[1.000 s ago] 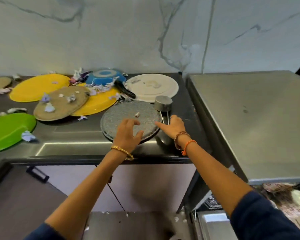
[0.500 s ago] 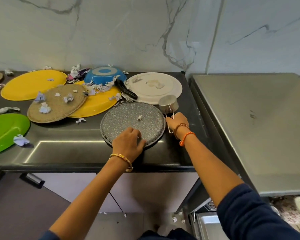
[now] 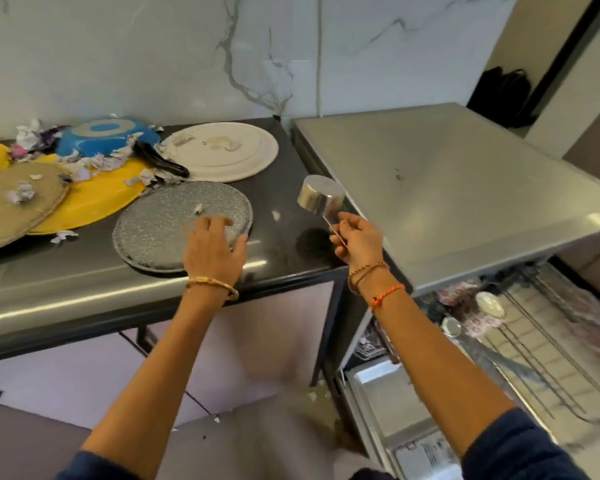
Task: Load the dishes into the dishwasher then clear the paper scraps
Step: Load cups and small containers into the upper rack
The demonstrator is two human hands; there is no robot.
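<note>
The small steel measuring cup is hanging in the air just above the right end of the dark tabletop, its thin handle pinched in the right hand, so the loading step is what is going on here, with the paper scraps not yet being dealt with. The left hand is lying with relaxed, spread fingers on the near rim of the speckled grey plate, holding nothing; that plate looks like the next piece to go. The cup is probably heading down and right to the dishwasher rack, pulled out below the steel dishwasher top, where a few items are already sitting. The way there means clearing the top's front corner, which is jutting close beside the wrist, then dropping into the open room over the rack. Behind, a white plate, a blue pan and yellow plates are crowding the tabletop, their rims overlapping.
</note>
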